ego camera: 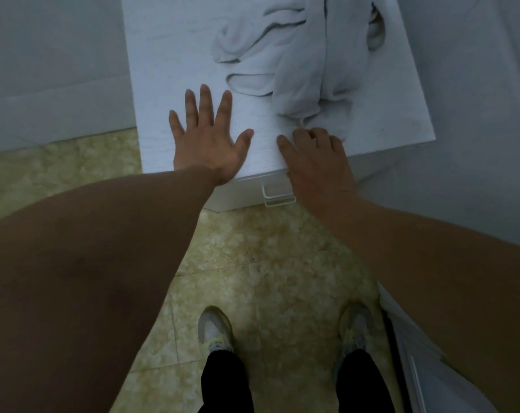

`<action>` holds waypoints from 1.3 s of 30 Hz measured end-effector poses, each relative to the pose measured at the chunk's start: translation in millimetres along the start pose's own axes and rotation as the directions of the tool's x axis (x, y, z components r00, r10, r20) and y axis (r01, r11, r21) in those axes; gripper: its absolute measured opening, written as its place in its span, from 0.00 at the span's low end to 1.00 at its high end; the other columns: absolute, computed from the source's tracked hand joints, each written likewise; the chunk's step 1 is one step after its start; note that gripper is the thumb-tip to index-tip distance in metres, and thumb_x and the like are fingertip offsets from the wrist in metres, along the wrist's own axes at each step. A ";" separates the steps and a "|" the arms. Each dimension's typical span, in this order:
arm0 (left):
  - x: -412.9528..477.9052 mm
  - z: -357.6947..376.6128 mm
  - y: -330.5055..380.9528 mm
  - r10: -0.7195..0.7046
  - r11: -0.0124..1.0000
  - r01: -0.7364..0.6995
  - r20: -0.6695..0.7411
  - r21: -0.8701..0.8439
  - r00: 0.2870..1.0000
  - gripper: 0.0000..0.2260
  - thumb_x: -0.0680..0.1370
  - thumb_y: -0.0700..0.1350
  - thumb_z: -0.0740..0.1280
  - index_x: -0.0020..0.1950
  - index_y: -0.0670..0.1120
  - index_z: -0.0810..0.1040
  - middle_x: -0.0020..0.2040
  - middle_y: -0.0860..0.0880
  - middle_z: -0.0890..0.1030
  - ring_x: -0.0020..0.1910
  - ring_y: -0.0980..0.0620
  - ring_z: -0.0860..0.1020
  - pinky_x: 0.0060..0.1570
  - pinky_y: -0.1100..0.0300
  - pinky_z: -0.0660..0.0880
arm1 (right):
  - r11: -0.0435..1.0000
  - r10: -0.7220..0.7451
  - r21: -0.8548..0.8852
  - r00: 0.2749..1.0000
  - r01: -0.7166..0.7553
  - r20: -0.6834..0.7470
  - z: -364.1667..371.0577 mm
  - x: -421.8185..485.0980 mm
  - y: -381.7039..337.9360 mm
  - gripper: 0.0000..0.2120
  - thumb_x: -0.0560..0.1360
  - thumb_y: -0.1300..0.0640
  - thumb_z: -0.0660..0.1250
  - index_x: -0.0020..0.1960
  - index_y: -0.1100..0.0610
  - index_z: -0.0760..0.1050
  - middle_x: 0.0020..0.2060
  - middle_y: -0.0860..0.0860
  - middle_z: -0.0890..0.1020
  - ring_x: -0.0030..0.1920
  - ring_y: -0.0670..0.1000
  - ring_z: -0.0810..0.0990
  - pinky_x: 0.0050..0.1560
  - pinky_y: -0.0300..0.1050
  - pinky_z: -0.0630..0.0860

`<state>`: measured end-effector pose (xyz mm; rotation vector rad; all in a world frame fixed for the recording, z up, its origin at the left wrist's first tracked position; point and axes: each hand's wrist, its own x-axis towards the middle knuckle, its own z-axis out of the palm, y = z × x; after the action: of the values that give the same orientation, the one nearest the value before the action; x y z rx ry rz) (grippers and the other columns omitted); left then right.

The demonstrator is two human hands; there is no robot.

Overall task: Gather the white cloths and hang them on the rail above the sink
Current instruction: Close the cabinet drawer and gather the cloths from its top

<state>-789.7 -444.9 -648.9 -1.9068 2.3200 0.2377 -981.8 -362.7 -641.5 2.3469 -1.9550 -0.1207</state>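
The right hand [318, 162] sets its grip at the near tip of the white cloths [306, 70], fingers curled onto the fabric's edge, though whether they actually pinch it cannot be told. The left hand [211, 138] is released, lying flat with fingers spread on the bare desk [169, 55] just beside the heap. The cloths lie crumpled across the right half of the desk top, and under its near edge a drawer front with a clear handle [278, 196] hides whatever it holds.
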 end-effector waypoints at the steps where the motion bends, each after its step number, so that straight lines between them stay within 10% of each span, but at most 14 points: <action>1: 0.1 -0.2 -0.6 0.002 1.000 -0.002 0.007 0.003 1.000 0.35 0.76 0.70 0.38 0.79 0.54 0.39 0.80 0.45 0.38 0.78 0.42 0.36 0.73 0.35 0.42 | 1.000 0.001 0.004 1.000 -0.001 -0.011 0.4 -2.5 -1.3 0.26 0.74 0.56 0.69 0.70 0.57 0.69 0.62 0.59 0.75 0.58 0.63 0.75 0.56 0.58 0.72; 16: -88.6 -53.2 -40.4 0.113 0.992 -0.125 0.363 0.009 0.925 0.35 0.78 0.66 0.56 0.80 0.55 0.47 0.81 0.45 0.44 0.79 0.45 0.44 0.74 0.39 0.47 | 0.977 0.012 0.200 0.963 -0.069 0.270 -100.0 -21.1 23.7 0.35 0.75 0.45 0.65 0.77 0.54 0.57 0.72 0.58 0.66 0.66 0.61 0.69 0.61 0.56 0.69; 29: -111.6 -212.5 -48.5 0.141 0.983 -0.141 0.004 0.117 0.990 0.37 0.76 0.63 0.60 0.80 0.51 0.50 0.79 0.42 0.55 0.77 0.41 0.52 0.74 0.43 0.53 | 0.953 0.090 0.268 0.979 -0.138 0.184 -238.3 -11.8 51.4 0.37 0.74 0.37 0.63 0.77 0.52 0.55 0.75 0.57 0.63 0.71 0.61 0.67 0.67 0.59 0.69; 39: -44.0 -205.0 -2.0 0.223 0.973 -0.219 -0.064 0.069 0.973 0.43 0.73 0.74 0.53 0.79 0.54 0.41 0.80 0.44 0.46 0.79 0.43 0.43 0.76 0.42 0.47 | 0.908 0.196 0.333 0.959 -0.257 0.205 -198.1 19.3 76.2 0.40 0.73 0.36 0.64 0.78 0.49 0.53 0.78 0.56 0.58 0.75 0.61 0.60 0.72 0.59 0.63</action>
<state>-779.1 -444.6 -439.5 -1.6542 2.5563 0.1190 -1030.1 -392.6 -436.0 2.3493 -2.5061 0.0620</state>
